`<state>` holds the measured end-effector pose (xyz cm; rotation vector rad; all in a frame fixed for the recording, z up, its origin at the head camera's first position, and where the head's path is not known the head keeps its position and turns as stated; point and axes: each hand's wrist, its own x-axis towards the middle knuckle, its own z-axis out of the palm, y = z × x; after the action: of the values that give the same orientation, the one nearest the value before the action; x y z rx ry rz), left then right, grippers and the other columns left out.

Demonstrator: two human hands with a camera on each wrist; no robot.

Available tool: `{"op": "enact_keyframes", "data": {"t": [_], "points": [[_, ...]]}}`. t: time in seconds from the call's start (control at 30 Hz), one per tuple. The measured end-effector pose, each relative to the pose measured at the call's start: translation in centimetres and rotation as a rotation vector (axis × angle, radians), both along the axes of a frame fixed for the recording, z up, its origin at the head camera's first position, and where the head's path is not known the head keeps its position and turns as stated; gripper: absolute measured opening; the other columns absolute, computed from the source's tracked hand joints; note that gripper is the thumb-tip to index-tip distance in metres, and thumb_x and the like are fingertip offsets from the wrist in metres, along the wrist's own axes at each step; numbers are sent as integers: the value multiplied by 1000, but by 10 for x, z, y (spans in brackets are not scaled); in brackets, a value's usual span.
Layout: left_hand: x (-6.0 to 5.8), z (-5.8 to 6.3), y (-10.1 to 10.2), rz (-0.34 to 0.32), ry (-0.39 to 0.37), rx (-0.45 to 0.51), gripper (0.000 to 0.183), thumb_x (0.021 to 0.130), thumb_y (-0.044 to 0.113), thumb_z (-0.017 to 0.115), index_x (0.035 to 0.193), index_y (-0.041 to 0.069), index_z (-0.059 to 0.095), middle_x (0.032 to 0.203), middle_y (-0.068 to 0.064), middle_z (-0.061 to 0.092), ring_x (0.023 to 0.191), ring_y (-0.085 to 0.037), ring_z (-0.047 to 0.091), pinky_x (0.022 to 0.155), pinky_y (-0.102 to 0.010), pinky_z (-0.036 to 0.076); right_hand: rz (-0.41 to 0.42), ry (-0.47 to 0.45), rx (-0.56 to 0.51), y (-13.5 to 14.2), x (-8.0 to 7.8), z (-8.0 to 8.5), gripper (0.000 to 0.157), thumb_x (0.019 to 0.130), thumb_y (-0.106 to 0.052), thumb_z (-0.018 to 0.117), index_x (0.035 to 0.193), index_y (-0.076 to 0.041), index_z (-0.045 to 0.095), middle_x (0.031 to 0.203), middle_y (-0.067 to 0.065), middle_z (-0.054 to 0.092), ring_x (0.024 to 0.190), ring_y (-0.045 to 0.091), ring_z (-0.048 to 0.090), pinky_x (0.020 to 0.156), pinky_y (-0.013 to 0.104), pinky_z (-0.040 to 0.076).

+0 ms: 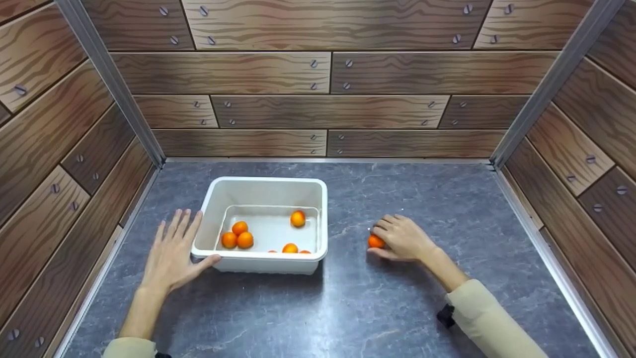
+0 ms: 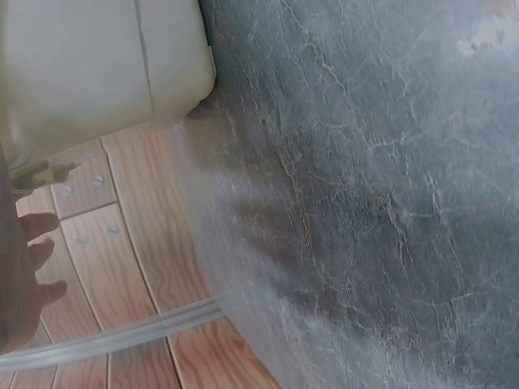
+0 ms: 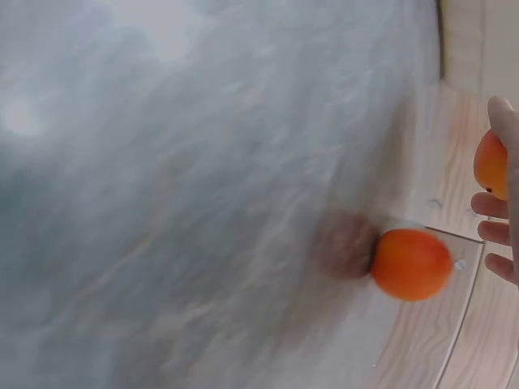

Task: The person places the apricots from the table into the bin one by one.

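Note:
A white plastic bin point(image 1: 262, 264) stands left of centre with several small oranges point(image 1: 245, 239) inside, some partly hidden by its near wall. My left hand point(image 1: 171, 253) lies along the bin's left side, fingers straight and spread, the thumb at the near left corner of the rim. To the right of the bin, my right hand point(image 1: 403, 239) holds an orange point(image 1: 376, 241) between thumb and curled fingers, low over the table. In the right wrist view, that orange point(image 3: 490, 166) shows beside the fingers, and another orange point(image 3: 412, 264) rests on the table; the head view does not show this second one clearly.
The dark grey marbled tabletop point(image 1: 348, 308) lies under everything. Wood-patterned walls point(image 1: 328, 109) close it in at the back and both sides, with metal strips point(image 1: 546, 268) along the edges.

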<state>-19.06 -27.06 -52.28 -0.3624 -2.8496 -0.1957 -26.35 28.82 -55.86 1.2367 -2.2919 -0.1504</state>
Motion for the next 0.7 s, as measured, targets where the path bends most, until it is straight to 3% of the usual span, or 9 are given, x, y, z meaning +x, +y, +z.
{"op": "enact_keyframes", "data": {"t": [0.43, 0.7], "points": [[1, 0, 0, -1, 2, -4, 111, 84, 78, 62, 165, 7, 34, 170, -25, 33, 161, -45, 27, 130, -68, 21, 70, 33, -99, -37, -9, 34, 47, 83, -56, 82, 101, -13, 74, 100, 4, 79, 92, 24, 73, 81, 39, 64], [1, -1, -1, -7, 26, 13, 111, 83, 77, 64, 165, 8, 34, 170, -25, 36, 161, -44, 28, 132, -66, 18, 144, 104, -154, -60, -14, 55, 48, 81, -56, 83, 100, -13, 75, 100, 5, 80, 92, 25, 75, 78, 38, 64]]}}
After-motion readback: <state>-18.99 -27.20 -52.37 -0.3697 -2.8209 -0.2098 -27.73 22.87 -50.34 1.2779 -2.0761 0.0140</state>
